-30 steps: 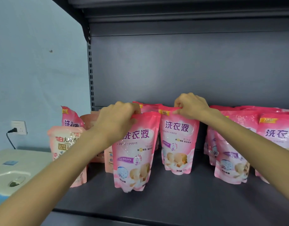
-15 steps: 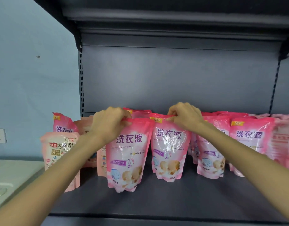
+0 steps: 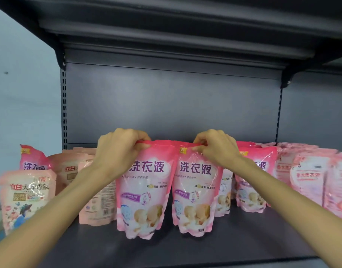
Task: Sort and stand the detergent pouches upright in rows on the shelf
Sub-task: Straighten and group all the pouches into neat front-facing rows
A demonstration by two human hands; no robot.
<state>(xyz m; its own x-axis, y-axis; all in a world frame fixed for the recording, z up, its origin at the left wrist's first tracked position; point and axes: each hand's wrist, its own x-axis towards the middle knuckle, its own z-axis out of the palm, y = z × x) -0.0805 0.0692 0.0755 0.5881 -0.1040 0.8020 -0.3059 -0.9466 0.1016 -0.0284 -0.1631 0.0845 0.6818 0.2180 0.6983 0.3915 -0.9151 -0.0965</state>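
Note:
Two bright pink detergent pouches stand upright side by side near the front of the dark grey shelf [image 3: 185, 252]. My left hand [image 3: 120, 151] grips the top edge of the left pouch [image 3: 143, 194]. My right hand [image 3: 216, 147] pinches the top edge of the right pouch [image 3: 195, 192]. More pink pouches [image 3: 251, 186] of the same kind stand behind and to the right of these. Pale pink pouches [image 3: 309, 178] stand in a group at the far right.
At the left stand peach-coloured pouches [image 3: 25, 198] of another brand, one turned with its back label [image 3: 100, 202] outward, and one bright pink pouch [image 3: 33, 159] behind them. The upper shelf [image 3: 166, 31] overhangs. Bare shelf surface lies in front of the pouches.
Both hands keep their hold on the two pouch tops. The two pouches now stand closer together, nearly touching. The camera view has shifted to the right and nearer.

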